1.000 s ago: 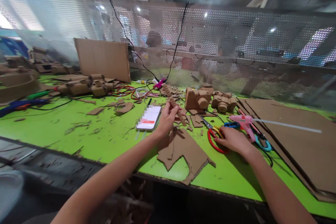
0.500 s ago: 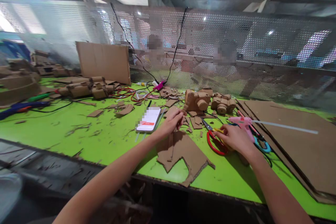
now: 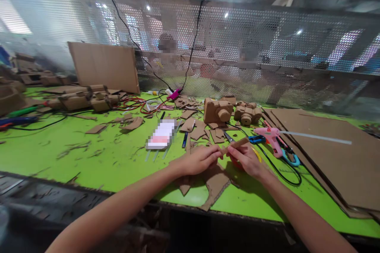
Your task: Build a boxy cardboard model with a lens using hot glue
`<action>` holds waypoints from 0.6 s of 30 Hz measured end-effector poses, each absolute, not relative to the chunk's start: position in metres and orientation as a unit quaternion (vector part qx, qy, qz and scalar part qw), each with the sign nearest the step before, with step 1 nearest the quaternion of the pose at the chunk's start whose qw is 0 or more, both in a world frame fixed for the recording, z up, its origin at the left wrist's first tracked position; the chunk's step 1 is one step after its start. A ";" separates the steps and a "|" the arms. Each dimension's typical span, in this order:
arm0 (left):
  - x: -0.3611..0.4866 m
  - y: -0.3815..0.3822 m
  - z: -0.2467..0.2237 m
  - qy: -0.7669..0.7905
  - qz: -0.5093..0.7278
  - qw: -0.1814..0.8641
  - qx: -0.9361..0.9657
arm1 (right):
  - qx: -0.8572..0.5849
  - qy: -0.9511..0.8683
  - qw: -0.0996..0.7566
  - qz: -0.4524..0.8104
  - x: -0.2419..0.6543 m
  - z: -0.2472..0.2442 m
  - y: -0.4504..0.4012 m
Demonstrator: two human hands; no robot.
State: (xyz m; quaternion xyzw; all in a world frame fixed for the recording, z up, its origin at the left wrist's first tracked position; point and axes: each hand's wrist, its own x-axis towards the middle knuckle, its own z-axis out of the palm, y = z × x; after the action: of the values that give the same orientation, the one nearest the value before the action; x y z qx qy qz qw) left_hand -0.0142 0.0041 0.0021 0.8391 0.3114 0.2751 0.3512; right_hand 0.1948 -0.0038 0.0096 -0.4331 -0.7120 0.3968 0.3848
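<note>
A narrow cardboard strip [image 3: 238, 144] is pinched between both hands above the table. My left hand [image 3: 199, 160] has its fingers closed on the strip's left end. My right hand [image 3: 248, 161] grips it farther along with thumb and fingers. Under the right hand lie scissors [image 3: 257, 154] with red and yellow handles, partly hidden. A cut, irregular cardboard piece [image 3: 217, 184] rests below the hands near the table edge. Just beyond stand a cardboard model camera [image 3: 218, 111] and a smaller cardboard model [image 3: 247, 114].
A pink glue gun [image 3: 271, 137] with a long glue stick lies to the right, beside big cardboard sheets [image 3: 329, 158]. A phone [image 3: 162, 134] and a dark blue cutter [image 3: 185, 140] lie left of centre. Scraps litter the green table [image 3: 118, 166]; a perforated metal screen [image 3: 231, 47] stands behind.
My right hand has left the scissors' handles and moved left to the strip. My left hand has come down and right to meet it. The view has shifted slightly.
</note>
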 end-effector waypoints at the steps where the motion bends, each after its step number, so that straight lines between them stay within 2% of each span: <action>1: -0.014 0.004 0.003 0.313 0.276 0.349 0.839 | -0.432 -0.703 0.388 0.409 0.196 0.008 -0.003; 8: -0.016 0.001 0.008 0.306 0.253 0.349 0.849 | -0.456 -0.696 0.387 0.398 0.194 0.009 -0.003; 11: -0.016 0.002 0.007 0.313 0.246 0.349 0.849 | -0.468 -0.716 0.350 0.383 0.194 0.018 -0.003; 13: -0.015 0.003 0.004 0.322 0.268 0.362 0.833 | -0.475 -0.761 0.289 0.334 0.202 0.028 -0.001; 15: -0.013 0.006 -0.001 0.330 0.303 0.405 0.797 | -0.503 -0.811 0.191 0.230 0.220 0.041 0.002; 18: -0.010 0.012 -0.007 0.335 0.354 0.488 0.724 | -0.664 -0.737 0.001 0.126 0.268 0.055 0.010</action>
State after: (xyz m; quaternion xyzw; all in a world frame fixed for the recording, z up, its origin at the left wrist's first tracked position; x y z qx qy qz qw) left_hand -0.0099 0.0117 -0.0072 0.7241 0.3351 0.3544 0.4876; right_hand 0.2684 0.0098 0.0553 -0.6635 -0.7375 0.1261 0.0007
